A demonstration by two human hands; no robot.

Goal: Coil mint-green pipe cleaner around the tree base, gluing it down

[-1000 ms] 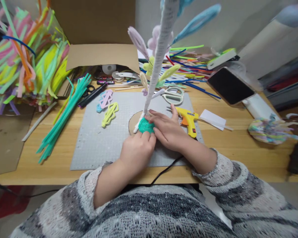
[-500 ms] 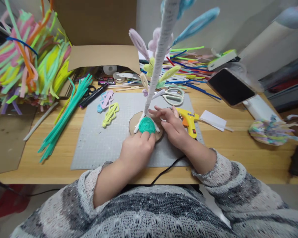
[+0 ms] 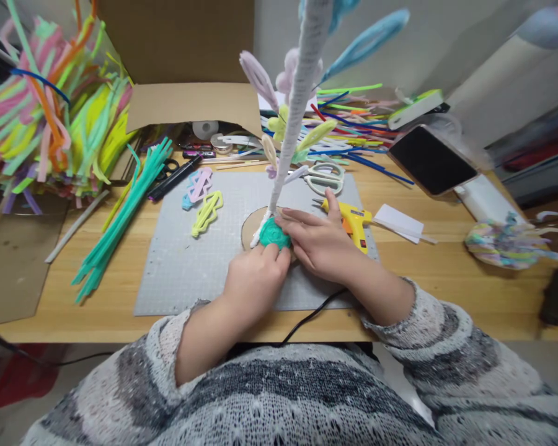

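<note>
A green coil of pipe cleaner (image 3: pixel 274 233) sits at the foot of a white wrapped stem (image 3: pixel 292 130) on a round wood slice (image 3: pixel 250 228). The stem stands tilted and bears pastel fuzzy petals and flowers. My left hand (image 3: pixel 256 272) is closed with its fingertips on the near edge of the coil. My right hand (image 3: pixel 323 241) lies with fingers stretched out against the coil's right side, thumb raised. It hides the right part of the wood slice and some of the yellow glue gun (image 3: pixel 357 224) behind it.
A grey cutting mat (image 3: pixel 177 272) lies under the work. Green pipe cleaners (image 3: pixel 125 217), a black marker (image 3: pixel 175 178) and yellow zigzag pieces (image 3: pixel 207 214) are on the left. Scissors (image 3: pixel 325 178) lie behind; a phone (image 3: pixel 432 160) is at right. A black cord (image 3: pixel 311 317) runs along the front.
My right hand has moved left onto the coil's right side, its fingers now laid against it. My left hand stays at the near edge.
</note>
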